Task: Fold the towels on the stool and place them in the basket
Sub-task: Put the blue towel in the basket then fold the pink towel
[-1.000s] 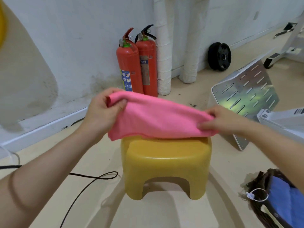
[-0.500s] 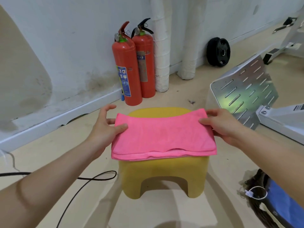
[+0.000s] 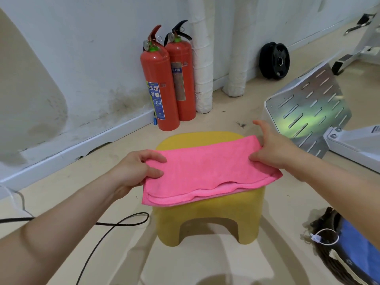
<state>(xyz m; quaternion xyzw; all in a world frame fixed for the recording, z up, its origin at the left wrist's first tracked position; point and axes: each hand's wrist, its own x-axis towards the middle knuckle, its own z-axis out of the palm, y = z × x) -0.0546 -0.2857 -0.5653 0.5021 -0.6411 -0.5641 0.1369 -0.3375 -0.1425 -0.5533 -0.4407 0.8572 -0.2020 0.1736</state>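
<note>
A pink towel (image 3: 205, 171), folded double, lies on the seat of a yellow stool (image 3: 207, 221). Its near left corner overhangs the stool's front edge, and its loose hems ripple along the near side. The left hand (image 3: 133, 171) grips the left short edge with thumb and fingers curled over the cloth. The right hand (image 3: 273, 149) holds the far right corner, thumb on top and forefinger raised clear. The fingers beneath are hidden, so this looks like a pinch rather than a flat press.

The cloth appears light, soft and limp. It will likely sag wherever it is unsupported, and its layers could slide apart, so the short edges and corners, taken through both layers, seem the best hold for the next fold.

Half a second earlier the towel sat square on the seat. Now it lies skewed, its right end pushed toward the back edge and its left end drawn forward. The dark woven basket (image 3: 327, 260) waits on the floor, right of the stool.
</note>
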